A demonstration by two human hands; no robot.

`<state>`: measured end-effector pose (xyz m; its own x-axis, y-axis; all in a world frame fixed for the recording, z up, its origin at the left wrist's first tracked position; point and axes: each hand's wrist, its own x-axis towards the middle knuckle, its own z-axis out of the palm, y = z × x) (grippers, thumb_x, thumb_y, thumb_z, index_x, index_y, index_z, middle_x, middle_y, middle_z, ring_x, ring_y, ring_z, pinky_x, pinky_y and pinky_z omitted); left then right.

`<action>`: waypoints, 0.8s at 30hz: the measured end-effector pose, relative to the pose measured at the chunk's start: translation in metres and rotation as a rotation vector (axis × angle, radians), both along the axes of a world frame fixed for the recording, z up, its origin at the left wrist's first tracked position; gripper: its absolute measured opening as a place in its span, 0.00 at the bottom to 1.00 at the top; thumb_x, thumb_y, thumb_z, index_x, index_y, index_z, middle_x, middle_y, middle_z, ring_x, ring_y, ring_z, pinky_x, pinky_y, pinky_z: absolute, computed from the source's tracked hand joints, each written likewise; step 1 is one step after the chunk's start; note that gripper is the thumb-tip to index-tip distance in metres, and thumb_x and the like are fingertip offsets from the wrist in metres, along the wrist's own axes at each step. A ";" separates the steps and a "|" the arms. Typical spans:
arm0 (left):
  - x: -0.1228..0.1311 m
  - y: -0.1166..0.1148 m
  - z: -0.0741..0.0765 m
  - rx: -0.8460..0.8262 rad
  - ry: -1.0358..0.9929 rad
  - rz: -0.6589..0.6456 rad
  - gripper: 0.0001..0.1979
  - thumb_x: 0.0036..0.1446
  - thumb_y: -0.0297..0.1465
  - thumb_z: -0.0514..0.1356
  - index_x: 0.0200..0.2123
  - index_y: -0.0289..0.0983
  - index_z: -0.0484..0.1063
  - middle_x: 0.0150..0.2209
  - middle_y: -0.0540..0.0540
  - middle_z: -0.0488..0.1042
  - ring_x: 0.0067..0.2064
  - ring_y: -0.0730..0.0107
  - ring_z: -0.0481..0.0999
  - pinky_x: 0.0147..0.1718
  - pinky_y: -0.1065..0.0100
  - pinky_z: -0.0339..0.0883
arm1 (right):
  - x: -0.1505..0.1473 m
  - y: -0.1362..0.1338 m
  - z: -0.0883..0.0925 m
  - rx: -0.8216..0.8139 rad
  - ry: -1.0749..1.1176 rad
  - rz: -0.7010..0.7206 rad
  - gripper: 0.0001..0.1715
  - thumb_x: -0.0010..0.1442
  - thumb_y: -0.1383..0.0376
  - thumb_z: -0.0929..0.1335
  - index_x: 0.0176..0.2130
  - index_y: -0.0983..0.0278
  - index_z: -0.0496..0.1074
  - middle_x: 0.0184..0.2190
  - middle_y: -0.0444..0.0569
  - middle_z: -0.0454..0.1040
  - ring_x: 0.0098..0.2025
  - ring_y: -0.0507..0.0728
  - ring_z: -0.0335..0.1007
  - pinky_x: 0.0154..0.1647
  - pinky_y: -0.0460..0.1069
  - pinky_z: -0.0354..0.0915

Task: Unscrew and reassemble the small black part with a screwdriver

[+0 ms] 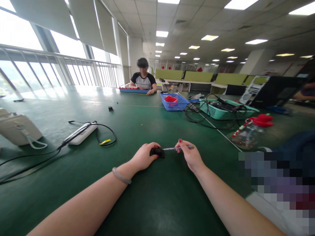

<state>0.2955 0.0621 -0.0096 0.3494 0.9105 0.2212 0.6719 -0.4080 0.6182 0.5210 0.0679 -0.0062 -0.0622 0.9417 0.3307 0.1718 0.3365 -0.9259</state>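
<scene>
My left hand [145, 156] is closed round a small black part [158, 152] on the green table [152, 203], near the middle of the view. A grey bangle circles the left wrist. To the right, my right hand [190, 155] grips a slim screwdriver [173, 148] with a clear handle, held nearly level. Its metal shaft points left, and the tip meets the black part or lies right beside it.
A white power strip [82, 132] with black cables lies left. Farther back are a small black piece [110, 108], a blue basket [174, 104] and a green basket [216, 113] of cables. A red-lidded jar [248, 134] stands right. Across the table sits a person [143, 80] with a blue tray [135, 90].
</scene>
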 end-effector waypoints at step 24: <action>0.000 -0.002 0.002 0.044 0.036 -0.016 0.19 0.51 0.29 0.62 0.48 0.42 0.72 0.47 0.48 0.76 0.49 0.61 0.73 0.51 0.61 0.65 | -0.002 0.000 -0.001 -0.039 0.103 0.079 0.26 0.61 0.48 0.64 0.23 0.63 0.72 0.19 0.43 0.67 0.25 0.53 0.64 0.36 0.51 0.62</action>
